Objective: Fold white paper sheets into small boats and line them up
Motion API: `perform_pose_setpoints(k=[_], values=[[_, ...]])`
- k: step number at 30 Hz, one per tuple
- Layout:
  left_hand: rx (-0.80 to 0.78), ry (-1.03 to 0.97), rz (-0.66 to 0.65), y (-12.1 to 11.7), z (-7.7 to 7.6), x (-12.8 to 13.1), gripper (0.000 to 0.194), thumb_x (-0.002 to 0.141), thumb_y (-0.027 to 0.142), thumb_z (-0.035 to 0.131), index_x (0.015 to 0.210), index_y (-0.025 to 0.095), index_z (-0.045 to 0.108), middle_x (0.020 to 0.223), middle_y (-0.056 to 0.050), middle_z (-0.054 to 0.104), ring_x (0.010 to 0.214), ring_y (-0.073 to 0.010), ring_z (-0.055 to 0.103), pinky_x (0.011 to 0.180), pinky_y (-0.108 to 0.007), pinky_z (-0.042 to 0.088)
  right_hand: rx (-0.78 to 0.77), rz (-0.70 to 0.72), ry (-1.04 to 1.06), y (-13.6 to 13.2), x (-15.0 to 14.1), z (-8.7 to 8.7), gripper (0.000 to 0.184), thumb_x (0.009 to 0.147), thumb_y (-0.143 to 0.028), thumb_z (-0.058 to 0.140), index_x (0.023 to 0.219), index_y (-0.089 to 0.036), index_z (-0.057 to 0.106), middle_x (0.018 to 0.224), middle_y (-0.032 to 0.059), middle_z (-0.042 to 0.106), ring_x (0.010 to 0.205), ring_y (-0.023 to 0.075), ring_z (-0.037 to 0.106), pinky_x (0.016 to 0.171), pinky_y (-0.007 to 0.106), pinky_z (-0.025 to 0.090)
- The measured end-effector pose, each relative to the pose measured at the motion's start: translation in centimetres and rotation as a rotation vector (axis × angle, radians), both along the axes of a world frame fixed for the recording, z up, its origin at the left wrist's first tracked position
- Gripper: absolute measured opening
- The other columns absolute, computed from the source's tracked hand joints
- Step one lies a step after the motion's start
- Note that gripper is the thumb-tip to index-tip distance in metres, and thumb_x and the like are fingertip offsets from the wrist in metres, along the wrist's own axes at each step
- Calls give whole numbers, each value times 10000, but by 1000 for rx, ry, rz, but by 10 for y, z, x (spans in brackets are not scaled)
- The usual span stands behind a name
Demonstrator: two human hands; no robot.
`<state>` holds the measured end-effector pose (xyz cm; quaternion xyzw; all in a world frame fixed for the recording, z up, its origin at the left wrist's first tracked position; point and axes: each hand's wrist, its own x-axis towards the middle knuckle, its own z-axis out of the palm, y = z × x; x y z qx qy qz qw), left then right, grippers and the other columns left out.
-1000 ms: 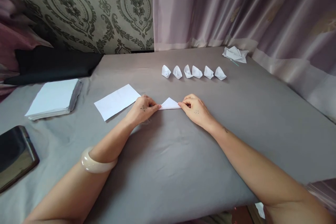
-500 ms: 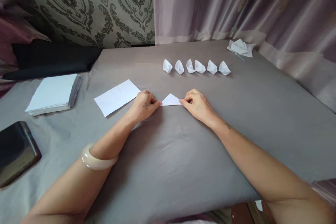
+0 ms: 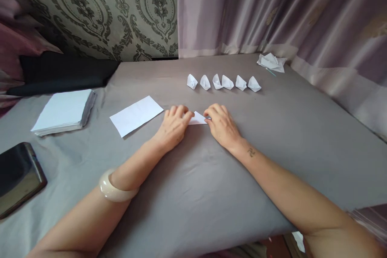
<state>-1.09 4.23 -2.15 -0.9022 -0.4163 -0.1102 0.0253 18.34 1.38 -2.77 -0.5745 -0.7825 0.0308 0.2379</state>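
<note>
A small white folded paper (image 3: 198,118), triangular with its peak pointing away from me, lies on the grey cloth between my hands. The curled fingers of my left hand (image 3: 174,125) cover its left end. At its right corner, the thumb and bent fingers of my right hand (image 3: 223,125) are closed on the edge. Both hands hide parts of the paper, so its outer corners cannot be made out. Left of my left hand, a flat rectangular sheet of white paper (image 3: 136,115) rests on the cloth.
Several folded paper boats (image 3: 205,82) stand in a row beyond my hands. A stack of white paper (image 3: 63,109) sits at left, above a dark phone (image 3: 21,177). White paper pieces (image 3: 271,62) and a thin greenish stick (image 3: 271,72) lie at the back right, near the curtain.
Both hands have drawn closer together along the folded paper. My left hand has rolled over its left end, so less of the paper shows. The view has tilted slightly.
</note>
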Motion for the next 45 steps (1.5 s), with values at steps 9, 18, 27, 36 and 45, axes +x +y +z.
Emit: perform_pose_setpoints(k=[9, 18, 27, 36, 45], values=[[103, 290, -2, -42, -2, 31, 238, 854, 18, 439, 991, 65, 628, 925, -153, 609, 855, -247, 559, 703, -329, 471, -84, 160, -196, -32, -20, 9, 300, 937, -176, 397, 1178, -124, 568, 1125, 122, 594, 984, 233, 523, 830, 352, 454], [120, 273, 12, -43, 0, 17, 255, 840, 23, 446, 988, 86, 644, 967, -156, 625, 821, -216, 586, 611, -284, 486, -68, 43, -278, -38, -14, 8, 360, 959, -241, 359, 1218, -86, 556, 1092, 162, 604, 968, 262, 531, 771, 383, 461], [41, 248, 8, -42, 12, 9, 180, 810, 85, 485, 691, 140, 609, 774, -120, 582, 698, -215, 541, 515, -298, 420, -49, -9, -269, -32, 0, 6, 297, 953, -220, 393, 1065, -110, 645, 1001, 133, 621, 915, 243, 541, 638, 353, 422], [22, -60, -101, -1, -5, 1, 275, 977, 304, 385, 1105, 164, 585, 1076, -104, 612, 952, -213, 552, 820, -333, 454, -90, -10, 54, -9, 19, -1, 151, 863, -257, 584, 993, -201, 636, 1031, 59, 612, 960, 201, 540, 784, 315, 448], [-62, -444, 22, -3, 3, 3, 287, 971, 298, 370, 887, 154, 604, 849, -69, 625, 792, -184, 549, 716, -301, 402, -100, 36, 587, 3, 15, 4, 166, 841, -311, 572, 898, -190, 669, 976, 46, 644, 850, 163, 590, 710, 282, 457]])
